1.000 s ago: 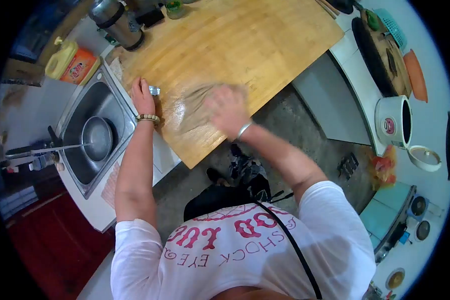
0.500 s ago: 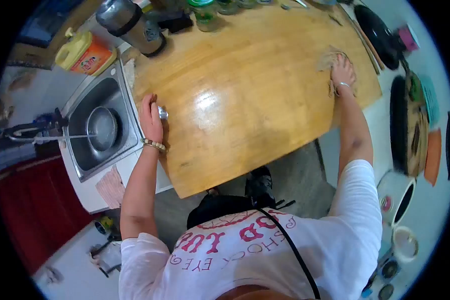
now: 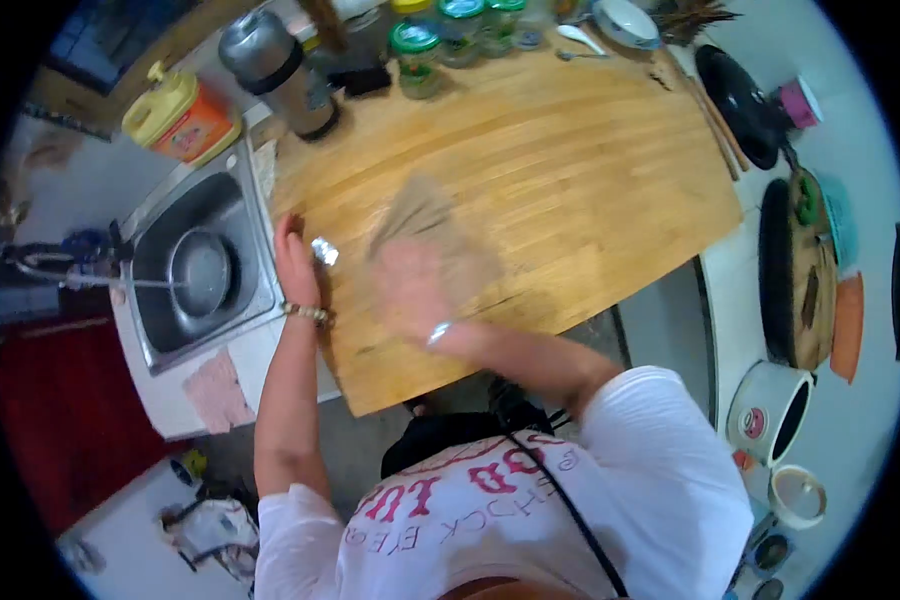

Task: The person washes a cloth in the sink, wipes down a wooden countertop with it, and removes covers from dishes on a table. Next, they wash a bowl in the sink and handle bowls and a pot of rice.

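Spread over a brown-grey cloth (image 3: 425, 215), my right hand (image 3: 410, 285) presses it onto the left part of the wooden board (image 3: 570, 150); motion blurs the fingers. My left hand (image 3: 296, 262) rests at the board's left edge, beside the sink, its fingers stretched out and nothing seen in it. Just right of its fingers lies a small shiny object (image 3: 324, 251), too small to name.
The sink (image 3: 160, 335) at left holds a metal bowl (image 3: 200, 272) under running water. A steel flask (image 3: 290, 90), green-lidded jars (image 3: 416, 65) and a white bowl (image 3: 625, 25) line the back. At right are a black pan (image 3: 740, 105) and a round chopping board (image 3: 815, 300).
From the board's right end, my right hand has swept left with the cloth to near my left hand. My left hand stays at the edge. The view has shifted, showing more jars.
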Demonstrator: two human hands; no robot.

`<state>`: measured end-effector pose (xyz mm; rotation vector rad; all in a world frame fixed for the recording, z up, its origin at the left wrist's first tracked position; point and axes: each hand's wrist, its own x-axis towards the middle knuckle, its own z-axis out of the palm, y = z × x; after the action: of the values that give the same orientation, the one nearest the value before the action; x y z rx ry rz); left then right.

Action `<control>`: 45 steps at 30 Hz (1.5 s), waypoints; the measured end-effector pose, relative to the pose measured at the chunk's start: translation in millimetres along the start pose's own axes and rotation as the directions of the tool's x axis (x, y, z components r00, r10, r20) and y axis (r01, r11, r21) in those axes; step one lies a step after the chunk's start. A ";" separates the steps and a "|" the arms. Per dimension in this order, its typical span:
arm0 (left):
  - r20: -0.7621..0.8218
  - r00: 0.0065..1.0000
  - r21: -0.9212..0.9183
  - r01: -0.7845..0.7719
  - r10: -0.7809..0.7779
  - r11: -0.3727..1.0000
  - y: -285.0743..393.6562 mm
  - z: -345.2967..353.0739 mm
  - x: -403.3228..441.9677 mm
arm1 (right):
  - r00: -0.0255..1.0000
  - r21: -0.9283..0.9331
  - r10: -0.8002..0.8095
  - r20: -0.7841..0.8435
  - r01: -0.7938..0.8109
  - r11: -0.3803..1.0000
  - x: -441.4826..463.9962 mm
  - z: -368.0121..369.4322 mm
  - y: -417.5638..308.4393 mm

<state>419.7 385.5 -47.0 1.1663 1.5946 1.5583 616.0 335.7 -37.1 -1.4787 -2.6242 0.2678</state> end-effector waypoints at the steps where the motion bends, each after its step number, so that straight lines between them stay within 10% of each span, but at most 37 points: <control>1: 0.015 0.999 0.015 -0.042 0.042 0.999 -10.1 -4.0 0.7 | 0.997 0.056 -0.075 -0.029 0.076 0.996 8.9 -0.7 -19.8; 5: 0.091 0.993 0.184 -0.089 0.073 0.979 1.0 -7.2 -2.7 | 0.974 0.190 -0.225 -0.041 0.228 0.955 55.7 -1.7 3.7; 15: 0.091 0.994 0.275 -0.079 0.056 0.958 0.6 2.6 -2.5 | 0.853 -0.052 0.501 -0.150 -0.512 0.857 79.9 -86.8 328.6; 23: 0.097 0.990 0.514 -0.136 0.100 0.847 -6.5 5.5 -2.3 | 0.724 -0.070 0.599 -0.342 -0.655 0.753 88.4 -97.2 483.5; 38: 0.210 0.961 0.739 -0.278 0.182 0.613 7.6 17.4 -2.1 | 0.773 -0.101 0.604 -0.195 -0.628 0.771 -50.6 -114.4 510.7; 45: 0.208 0.966 0.765 -0.257 0.152 0.591 14.3 28.0 -2.0 | 0.836 -0.103 0.497 -0.232 -0.529 0.842 36.0 -102.3 529.4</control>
<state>448.0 394.8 -36.5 1.9251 2.2089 0.8198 1058.9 645.1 -48.0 -2.1338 -2.0886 -0.0559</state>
